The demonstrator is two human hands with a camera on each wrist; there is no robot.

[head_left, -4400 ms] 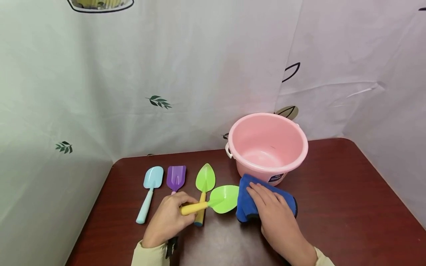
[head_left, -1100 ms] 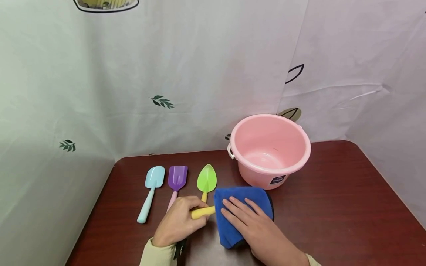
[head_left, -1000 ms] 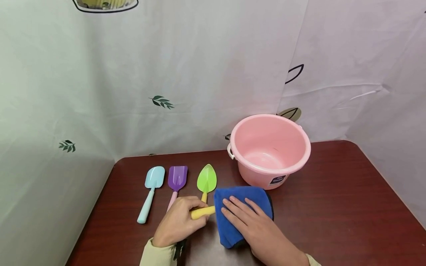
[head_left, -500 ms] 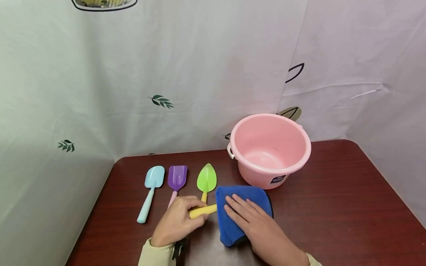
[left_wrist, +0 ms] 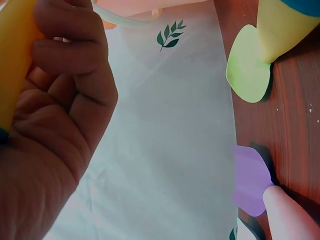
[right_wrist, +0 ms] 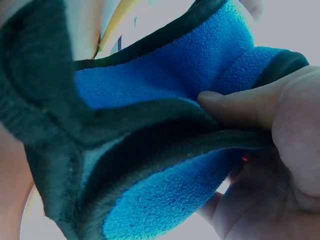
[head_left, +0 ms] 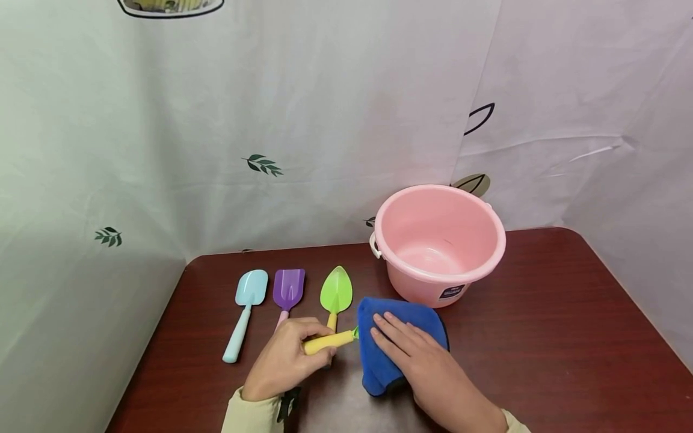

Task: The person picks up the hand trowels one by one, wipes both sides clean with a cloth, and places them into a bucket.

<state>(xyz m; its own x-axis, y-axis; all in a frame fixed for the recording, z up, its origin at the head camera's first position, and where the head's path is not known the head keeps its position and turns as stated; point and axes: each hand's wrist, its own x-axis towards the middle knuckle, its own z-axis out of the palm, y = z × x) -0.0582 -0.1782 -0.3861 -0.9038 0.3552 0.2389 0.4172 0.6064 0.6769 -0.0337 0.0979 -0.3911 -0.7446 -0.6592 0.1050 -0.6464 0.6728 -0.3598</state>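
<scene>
Pinching blue cloth (head_left: 375, 359), right grip (head_left: 425, 364) bares green trowel neck (head_left: 355, 333) again; left grip (head_left: 289, 359) clasps yellow handle (head_left: 330, 343)

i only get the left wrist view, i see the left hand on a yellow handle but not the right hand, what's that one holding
Observer: The right hand grips a blue cloth.
Operator: and the far end of what's held on my side
Observer: In the head view the cloth covers the trowel beyond its handle, save a small bit of green.
Operator: anything with a label nearby
Observer: The pink bucket has a dark label on its near side; I can't read it.
</scene>
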